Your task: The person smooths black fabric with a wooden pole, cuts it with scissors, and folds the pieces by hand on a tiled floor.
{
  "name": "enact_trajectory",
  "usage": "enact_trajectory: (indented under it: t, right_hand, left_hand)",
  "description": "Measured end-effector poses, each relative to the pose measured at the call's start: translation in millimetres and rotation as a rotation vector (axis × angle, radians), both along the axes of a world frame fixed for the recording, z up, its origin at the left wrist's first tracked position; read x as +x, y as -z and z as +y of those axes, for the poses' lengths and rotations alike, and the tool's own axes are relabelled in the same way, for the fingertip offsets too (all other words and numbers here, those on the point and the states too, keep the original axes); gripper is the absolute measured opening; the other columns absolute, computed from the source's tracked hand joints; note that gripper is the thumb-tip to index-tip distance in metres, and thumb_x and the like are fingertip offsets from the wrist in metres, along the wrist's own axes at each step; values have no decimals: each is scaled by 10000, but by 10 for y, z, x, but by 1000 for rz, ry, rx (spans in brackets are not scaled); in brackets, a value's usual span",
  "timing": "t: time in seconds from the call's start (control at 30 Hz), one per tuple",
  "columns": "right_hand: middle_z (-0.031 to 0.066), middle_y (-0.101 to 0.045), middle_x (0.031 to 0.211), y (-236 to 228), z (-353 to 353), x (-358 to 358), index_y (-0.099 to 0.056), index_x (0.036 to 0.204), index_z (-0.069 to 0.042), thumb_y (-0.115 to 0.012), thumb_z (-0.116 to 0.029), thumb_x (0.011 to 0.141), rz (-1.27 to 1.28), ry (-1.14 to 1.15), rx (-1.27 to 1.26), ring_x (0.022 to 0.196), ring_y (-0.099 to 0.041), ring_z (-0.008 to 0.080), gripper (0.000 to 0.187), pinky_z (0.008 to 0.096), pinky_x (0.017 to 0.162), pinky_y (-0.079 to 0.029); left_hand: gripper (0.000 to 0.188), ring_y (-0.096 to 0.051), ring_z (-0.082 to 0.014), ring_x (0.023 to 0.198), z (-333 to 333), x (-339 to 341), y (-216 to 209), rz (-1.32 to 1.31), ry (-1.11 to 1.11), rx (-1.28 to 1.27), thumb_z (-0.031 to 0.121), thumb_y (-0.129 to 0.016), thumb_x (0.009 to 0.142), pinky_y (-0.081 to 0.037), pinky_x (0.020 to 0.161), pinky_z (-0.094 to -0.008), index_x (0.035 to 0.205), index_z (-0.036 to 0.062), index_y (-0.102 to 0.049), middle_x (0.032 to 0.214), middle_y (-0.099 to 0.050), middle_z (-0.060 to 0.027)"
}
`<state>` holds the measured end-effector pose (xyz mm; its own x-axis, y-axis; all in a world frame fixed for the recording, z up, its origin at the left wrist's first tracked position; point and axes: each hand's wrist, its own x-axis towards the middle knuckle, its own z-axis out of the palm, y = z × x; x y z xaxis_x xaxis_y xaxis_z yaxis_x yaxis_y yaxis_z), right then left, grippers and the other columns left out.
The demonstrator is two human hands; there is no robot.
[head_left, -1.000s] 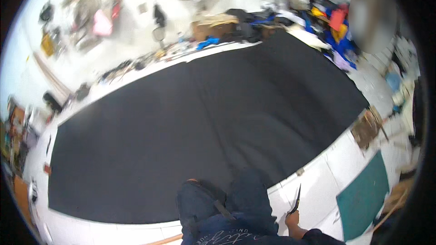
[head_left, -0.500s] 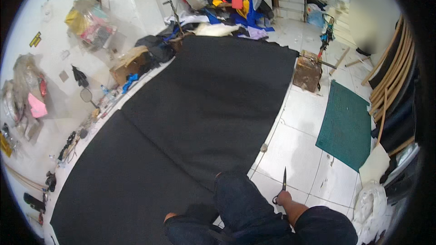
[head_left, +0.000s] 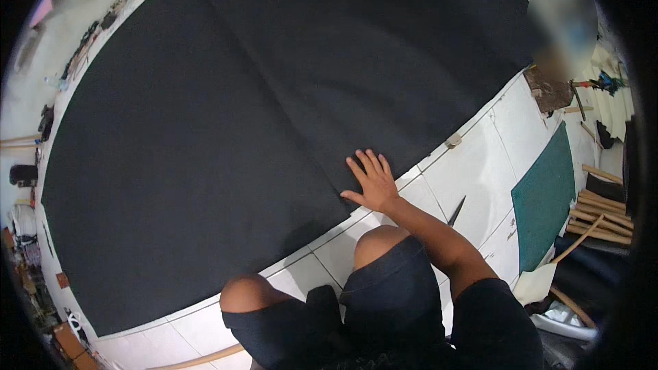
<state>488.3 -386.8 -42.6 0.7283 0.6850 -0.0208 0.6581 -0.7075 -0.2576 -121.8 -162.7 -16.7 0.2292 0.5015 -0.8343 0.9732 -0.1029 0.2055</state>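
A broad sheet of black fabric [head_left: 185, 164] is spread over the floor, with a crease running diagonally across it. My right hand [head_left: 373, 183] lies palm down near the sheet's front edge, fingers spread, beside the lower end of that crease. Nothing is in it. Just beyond my right forearm, the dark pointed blade of a pair of scissors [head_left: 458, 211] shows on the white tiles; the arm covers the handles. My left hand is out of the picture. My bent knees are close to the fabric's near edge.
White floor tiles [head_left: 473, 164] border the fabric. A small stone-like lump [head_left: 453, 140] sits at its right edge, with a brown block [head_left: 548, 90] at the far right corner. Farther right are a green mat [head_left: 545, 199] and several wooden poles [head_left: 600, 216]. Blurring hides part of the upper right.
My right hand has let go of the scissors, which now lie on the tiles, and has moved left onto the fabric. The view has tilted down and shifted.
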Motion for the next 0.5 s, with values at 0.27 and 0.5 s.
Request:
enact_trajectory:
  t: [0.27, 0.5]
  right_hand:
    - [161, -577, 1396, -197, 231, 463, -622, 1357, -133, -395, -499, 1057, 376, 238, -15, 1343, -490, 358, 525, 556, 1145, -312]
    - [205, -546, 1432, -1653, -98, 1468, -513, 1410, 62, -410, -534, 1060, 853, 984, 674, 1327, -511, 316, 699, 405, 1097, -397]
  left_hand:
    - [444, -674, -323, 1058, -211, 99, -622, -30, -53, -46, 341, -709, 880, -541, 889, -429, 1205, 40, -669, 1138, -704, -191]
    - [330, -718, -291, 901, -246, 1139, -1856, -95, -190, 66, 276, -746, 876, -572, 774, -404, 1071, 12, -709, 1023, -729, -179]
